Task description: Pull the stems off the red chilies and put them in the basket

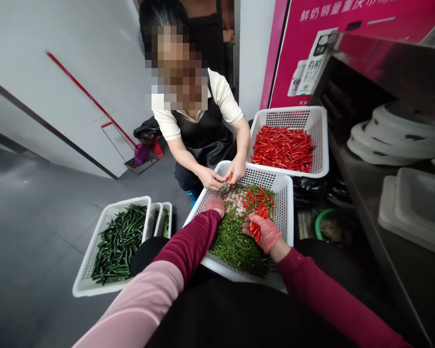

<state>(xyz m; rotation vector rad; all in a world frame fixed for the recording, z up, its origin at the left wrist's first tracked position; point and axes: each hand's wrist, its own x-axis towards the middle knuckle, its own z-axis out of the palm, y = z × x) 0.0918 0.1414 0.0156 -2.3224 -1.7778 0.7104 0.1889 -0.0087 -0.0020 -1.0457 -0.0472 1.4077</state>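
Note:
My right hand (265, 233), in a thin reddish glove, is wrapped round several red chilies (255, 227) above the right part of a white perforated basket (289, 208). Gloved too, my left hand (215, 206) reaches into the basket's left side; its fingers are mostly hidden, and what they hold cannot be made out. Green stems (235, 241) fill the near part of this basket. More red chilies (257, 197) lie on the stems beyond my right hand. Across the basket, a person's two hands pinch a red chili (229, 178) over the far rim, close to my left hand.
A basket of red chilies (284, 147) stands at the back right, and one of green chilies (119, 244) on the floor at left. A person (203, 130) crouches opposite. A metal shelf (366, 208) with white trays runs along the right. A red-handled dustpan (141, 163) leans at the wall.

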